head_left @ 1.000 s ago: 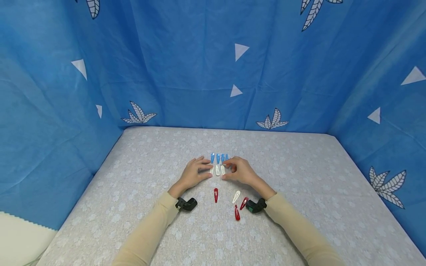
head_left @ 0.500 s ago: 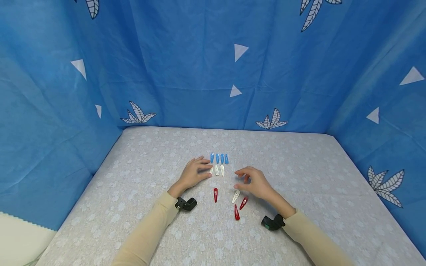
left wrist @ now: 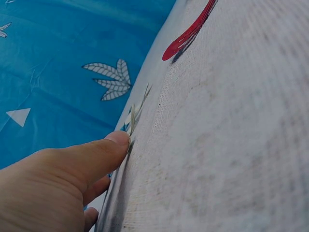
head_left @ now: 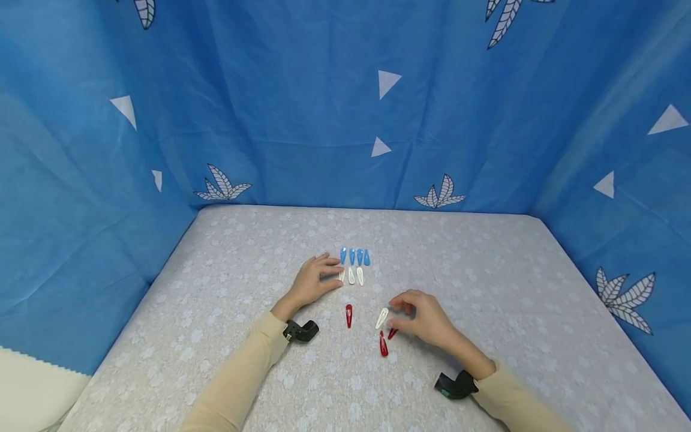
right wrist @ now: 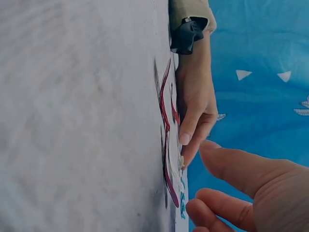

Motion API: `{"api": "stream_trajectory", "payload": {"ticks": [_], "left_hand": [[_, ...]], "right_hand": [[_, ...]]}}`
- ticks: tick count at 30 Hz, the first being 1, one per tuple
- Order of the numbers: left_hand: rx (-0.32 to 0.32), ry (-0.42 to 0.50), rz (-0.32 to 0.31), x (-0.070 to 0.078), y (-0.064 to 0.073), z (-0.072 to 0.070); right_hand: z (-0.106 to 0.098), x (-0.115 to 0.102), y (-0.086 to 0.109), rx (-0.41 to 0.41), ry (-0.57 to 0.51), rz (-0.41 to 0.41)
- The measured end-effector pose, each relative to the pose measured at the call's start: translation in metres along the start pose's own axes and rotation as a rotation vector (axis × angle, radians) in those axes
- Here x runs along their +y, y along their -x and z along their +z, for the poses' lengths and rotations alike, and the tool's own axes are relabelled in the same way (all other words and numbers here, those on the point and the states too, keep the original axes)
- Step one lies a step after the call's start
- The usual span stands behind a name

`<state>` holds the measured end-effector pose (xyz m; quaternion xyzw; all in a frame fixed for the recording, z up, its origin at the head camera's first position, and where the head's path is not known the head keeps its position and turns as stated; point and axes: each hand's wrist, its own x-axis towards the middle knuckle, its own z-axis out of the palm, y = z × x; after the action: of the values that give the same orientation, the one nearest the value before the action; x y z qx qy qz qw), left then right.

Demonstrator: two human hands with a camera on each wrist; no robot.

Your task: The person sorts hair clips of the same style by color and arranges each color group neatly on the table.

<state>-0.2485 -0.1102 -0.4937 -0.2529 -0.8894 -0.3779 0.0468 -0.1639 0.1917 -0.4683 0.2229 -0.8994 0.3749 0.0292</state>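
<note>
My left hand (head_left: 312, 282) rests at the left end of a short row of white hair clips (head_left: 351, 276), thumb and fingers on either side of the leftmost white clip (head_left: 342, 276). Its thumb tip touches or nearly touches that clip in the left wrist view. My right hand (head_left: 423, 317), fingers loosely bent and thumb apart, hovers beside a loose white hair clip (head_left: 382, 318). It partly covers a red hair clip (head_left: 392, 333). Another red clip (head_left: 384, 344) lies nearer me, and a third red clip (head_left: 348, 316) lies below the white row.
Several blue hair clips (head_left: 352, 257) form a row just beyond the white ones. All lie on a pale flowered tablecloth (head_left: 259, 240). A blue curtain (head_left: 324, 120) with white leaf and triangle prints encloses the back and sides.
My right hand has left the right end of the white row, moving right and toward me to the loose white and red clips. The left hand stays in place.
</note>
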Motion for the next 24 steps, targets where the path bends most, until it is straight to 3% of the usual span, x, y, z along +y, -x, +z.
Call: {"api": "stream_trajectory", "payload": {"ticks": [16, 24], "left_hand": [[-0.008, -0.008, -0.009, -0.001, 0.0, -0.001], [0.011, -0.017, 0.02, -0.002, 0.0, 0.001]], "right_hand": [[0.012, 0.0, 0.0, -0.006, 0.062, -0.029], [0.016, -0.001, 0.003, -0.008, 0.074, -0.034]]}}
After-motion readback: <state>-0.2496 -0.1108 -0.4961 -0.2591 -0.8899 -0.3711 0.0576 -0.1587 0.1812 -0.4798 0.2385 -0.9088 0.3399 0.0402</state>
